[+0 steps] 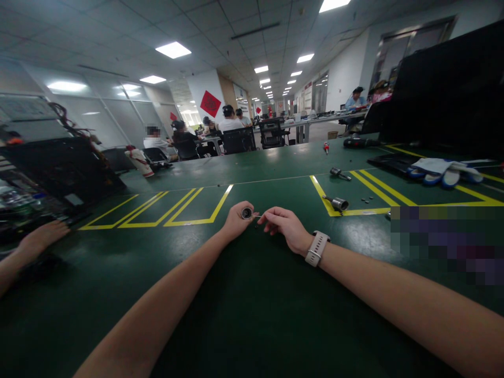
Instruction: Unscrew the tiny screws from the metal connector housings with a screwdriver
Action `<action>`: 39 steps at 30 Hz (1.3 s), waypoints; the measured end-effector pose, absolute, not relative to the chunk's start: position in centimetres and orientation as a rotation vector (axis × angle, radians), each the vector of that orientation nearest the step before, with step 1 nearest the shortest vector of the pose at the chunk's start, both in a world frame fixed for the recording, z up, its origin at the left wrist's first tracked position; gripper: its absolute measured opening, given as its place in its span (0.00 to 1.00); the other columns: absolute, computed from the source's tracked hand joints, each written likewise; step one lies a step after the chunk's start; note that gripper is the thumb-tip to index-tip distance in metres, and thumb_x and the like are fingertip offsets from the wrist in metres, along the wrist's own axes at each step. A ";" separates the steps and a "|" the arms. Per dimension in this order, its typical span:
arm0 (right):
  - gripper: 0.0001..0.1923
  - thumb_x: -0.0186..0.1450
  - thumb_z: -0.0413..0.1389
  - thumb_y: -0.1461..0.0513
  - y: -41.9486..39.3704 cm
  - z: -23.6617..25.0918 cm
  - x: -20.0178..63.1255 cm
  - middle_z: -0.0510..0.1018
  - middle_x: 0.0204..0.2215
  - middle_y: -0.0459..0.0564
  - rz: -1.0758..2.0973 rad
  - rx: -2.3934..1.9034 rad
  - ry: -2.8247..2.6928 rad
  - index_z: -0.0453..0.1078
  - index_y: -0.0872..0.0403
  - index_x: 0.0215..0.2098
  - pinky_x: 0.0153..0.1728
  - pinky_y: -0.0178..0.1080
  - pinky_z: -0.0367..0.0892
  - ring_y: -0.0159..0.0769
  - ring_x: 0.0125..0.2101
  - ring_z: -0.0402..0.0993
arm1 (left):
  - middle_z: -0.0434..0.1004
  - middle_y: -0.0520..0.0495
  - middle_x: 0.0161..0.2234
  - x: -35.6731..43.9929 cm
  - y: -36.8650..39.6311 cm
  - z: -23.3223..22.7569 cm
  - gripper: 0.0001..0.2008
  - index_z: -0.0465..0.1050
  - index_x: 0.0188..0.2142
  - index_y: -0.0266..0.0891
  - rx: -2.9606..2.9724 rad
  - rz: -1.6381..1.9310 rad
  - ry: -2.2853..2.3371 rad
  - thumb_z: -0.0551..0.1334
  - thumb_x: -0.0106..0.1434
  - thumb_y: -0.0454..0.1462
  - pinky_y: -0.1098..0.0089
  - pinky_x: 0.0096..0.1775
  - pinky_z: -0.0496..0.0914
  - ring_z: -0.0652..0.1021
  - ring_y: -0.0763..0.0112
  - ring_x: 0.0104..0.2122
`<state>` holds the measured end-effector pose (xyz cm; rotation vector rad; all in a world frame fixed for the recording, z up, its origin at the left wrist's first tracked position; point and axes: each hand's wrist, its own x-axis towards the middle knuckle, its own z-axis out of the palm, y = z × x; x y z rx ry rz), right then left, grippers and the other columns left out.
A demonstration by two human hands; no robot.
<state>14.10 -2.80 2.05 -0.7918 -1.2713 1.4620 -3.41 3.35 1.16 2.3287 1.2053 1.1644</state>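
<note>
My left hand (237, 219) is closed around a round, hollow metal piece that looks like a hole saw (246, 213), its open end facing me. From the right, my right hand (284, 223) pinches a thin metal rod, perhaps a hex key (256, 216), whose far end reaches the side of that piece. Fingers hide where the two meet. A tiny dark bit (256, 227) lies on the green table just below. Off to the right, a similar cup-shaped metal piece with a shank (338, 203) lies by the yellow tape, and another (340, 174) lies farther back.
Several small dark pieces (367, 199) lie inside the yellow tape. Farther right are white-and-blue gloves (444, 170), a power drill (360, 142) and a red-handled tool (326, 147). Another person's hand (43, 236) rests at the left, near dark equipment (59, 173). A large black panel (444, 94) stands right.
</note>
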 end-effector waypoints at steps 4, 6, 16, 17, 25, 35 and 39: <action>0.07 0.57 0.53 0.59 -2.8 1.9 14.1 0.74 0.29 0.47 1.453 -0.776 -1.279 0.68 0.55 0.28 0.26 0.35 0.59 0.29 0.24 0.67 | 0.62 0.55 0.21 -3.5 3.4 1.1 0.10 0.63 0.23 0.37 2.309 1.152 1.174 0.62 0.52 0.40 0.75 0.25 0.59 0.64 0.77 0.22; 0.07 0.58 0.53 0.59 -2.8 1.9 14.0 0.74 0.29 0.47 1.437 -0.772 -1.286 0.68 0.55 0.28 0.26 0.35 0.59 0.29 0.24 0.66 | 0.61 0.55 0.21 -3.5 3.5 1.1 0.10 0.62 0.23 0.37 2.305 1.154 1.174 0.62 0.52 0.40 0.75 0.25 0.59 0.63 0.77 0.22; 0.06 0.59 0.52 0.60 -2.9 1.9 14.2 0.74 0.30 0.47 1.436 -0.789 -1.334 0.68 0.55 0.29 0.27 0.36 0.60 0.29 0.25 0.67 | 0.61 0.56 0.21 -3.6 3.8 0.7 0.09 0.62 0.23 0.37 2.355 1.177 1.269 0.62 0.52 0.38 0.75 0.26 0.59 0.63 0.77 0.23; 0.06 0.59 0.52 0.60 -2.8 1.9 14.2 0.74 0.31 0.47 1.438 -0.782 -1.332 0.68 0.55 0.29 0.27 0.36 0.60 0.29 0.26 0.67 | 0.61 0.56 0.21 -3.6 3.8 0.7 0.09 0.62 0.23 0.37 2.343 1.186 1.258 0.62 0.52 0.38 0.75 0.26 0.59 0.63 0.77 0.22; 0.06 0.58 0.53 0.59 -2.6 1.6 13.9 0.74 0.30 0.47 1.435 -0.758 -1.314 0.68 0.55 0.28 0.25 0.36 0.59 0.30 0.25 0.67 | 0.61 0.56 0.21 -3.5 3.6 1.0 0.11 0.62 0.22 0.37 2.291 1.211 1.216 0.62 0.52 0.40 0.75 0.25 0.58 0.63 0.77 0.22; 0.06 0.59 0.53 0.60 -2.7 1.7 14.1 0.74 0.30 0.47 1.422 -0.773 -1.341 0.68 0.54 0.29 0.26 0.36 0.59 0.30 0.25 0.67 | 0.61 0.56 0.21 -3.4 3.6 1.0 0.10 0.62 0.23 0.37 2.288 1.239 1.266 0.62 0.52 0.40 0.75 0.25 0.58 0.63 0.77 0.22; 0.07 0.59 0.53 0.59 -2.6 1.7 14.1 0.74 0.31 0.47 1.451 -0.756 -1.311 0.68 0.54 0.29 0.27 0.37 0.59 0.31 0.26 0.67 | 0.61 0.56 0.20 -3.5 3.6 1.0 0.11 0.62 0.23 0.37 2.228 1.251 1.220 0.62 0.51 0.40 0.75 0.25 0.58 0.63 0.77 0.22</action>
